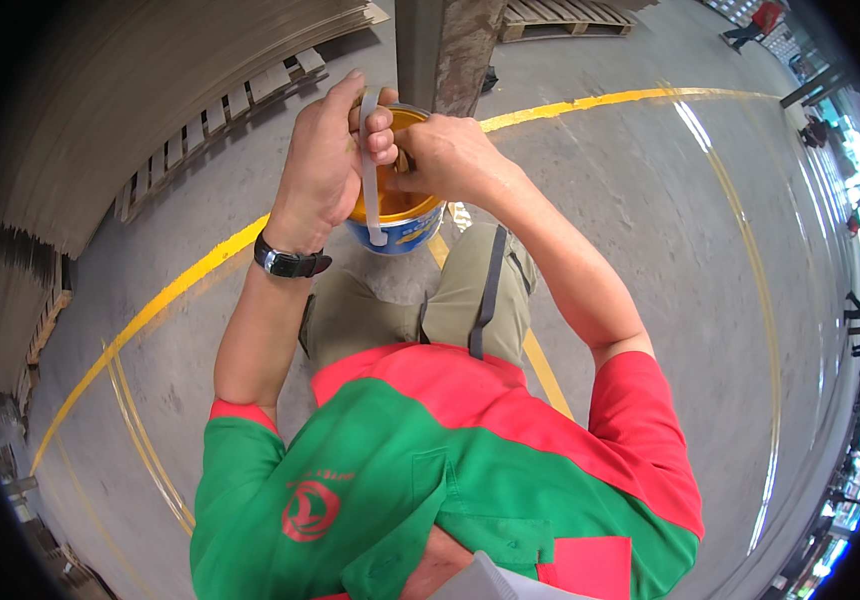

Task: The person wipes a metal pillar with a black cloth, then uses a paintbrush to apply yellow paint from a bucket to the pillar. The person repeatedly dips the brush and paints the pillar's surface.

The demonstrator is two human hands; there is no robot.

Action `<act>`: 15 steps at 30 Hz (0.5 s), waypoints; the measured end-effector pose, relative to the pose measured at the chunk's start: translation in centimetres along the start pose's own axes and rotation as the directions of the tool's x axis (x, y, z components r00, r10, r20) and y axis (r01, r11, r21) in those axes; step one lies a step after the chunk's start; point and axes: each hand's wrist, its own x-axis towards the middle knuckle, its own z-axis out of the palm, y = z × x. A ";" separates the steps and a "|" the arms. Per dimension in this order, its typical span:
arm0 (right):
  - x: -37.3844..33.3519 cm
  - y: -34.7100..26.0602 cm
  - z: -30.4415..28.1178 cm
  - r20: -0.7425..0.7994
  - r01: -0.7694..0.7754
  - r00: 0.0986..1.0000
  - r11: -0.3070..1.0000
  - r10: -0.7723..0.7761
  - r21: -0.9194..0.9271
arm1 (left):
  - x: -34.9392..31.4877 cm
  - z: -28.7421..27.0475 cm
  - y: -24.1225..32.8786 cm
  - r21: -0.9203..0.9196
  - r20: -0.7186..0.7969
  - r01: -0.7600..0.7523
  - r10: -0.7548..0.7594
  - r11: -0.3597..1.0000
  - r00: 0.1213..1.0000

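Observation:
My left hand (326, 145) is closed around the white plastic handle (370, 175) of a small paint bucket (395, 236), which hangs in front of my knees. The bucket is blue and white outside, with yellow-orange paint coating its inner wall. My right hand (450, 158) reaches over the far right rim, its fingers curled together inside the opening. A yellowish bit of something shows beside those fingers, too hidden to name.
Right beyond the bucket rises a steel column (450, 55). Tall stacks of cardboard sheets (180, 70) sit on wooden pallets (215, 118) at the left. Another pallet (565, 18) lies behind the column. Yellow lines (600, 101) cross the grey floor; a person (762, 22) is far right.

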 end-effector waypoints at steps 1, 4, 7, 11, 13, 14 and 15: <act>-0.1 0.2 -0.2 -0.056 -0.005 0.998 0.998 0.008 0.061 | 0.0 -0.1 0.0 0.011 -0.004 -0.004 0.004 1.000 1.000; -1.1 1.3 -1.7 -0.236 0.065 0.972 0.961 -0.001 0.267 | 0.3 -0.1 0.3 0.010 -0.010 -0.017 0.017 1.000 1.000; -2.6 2.4 -4.1 -0.390 0.144 0.921 0.916 0.015 0.374 | 1.1 0.7 1.3 -0.003 0.003 -0.033 0.033 0.999 0.999; -3.8 2.6 -6.7 -0.428 0.134 0.896 0.848 0.117 0.512 | 2.3 2.6 4.3 -0.038 0.039 -0.072 0.074 0.997 0.997; -4.0 2.6 -7.7 -0.489 0.194 0.870 0.867 0.065 0.458 | 2.5 3.6 6.1 -0.006 0.072 -0.139 0.139 0.990 0.988; -3.9 2.7 -8.1 -0.517 0.221 0.855 0.875 0.038 0.430 | 2.6 4.1 6.8 0.004 0.068 -0.167 0.166 0.986 0.984; -3.9 2.9 -8.4 -0.531 0.236 0.846 0.866 0.039 0.440 | 2.6 4.7 7.5 -0.006 0.067 -0.172 0.172 0.985 0.983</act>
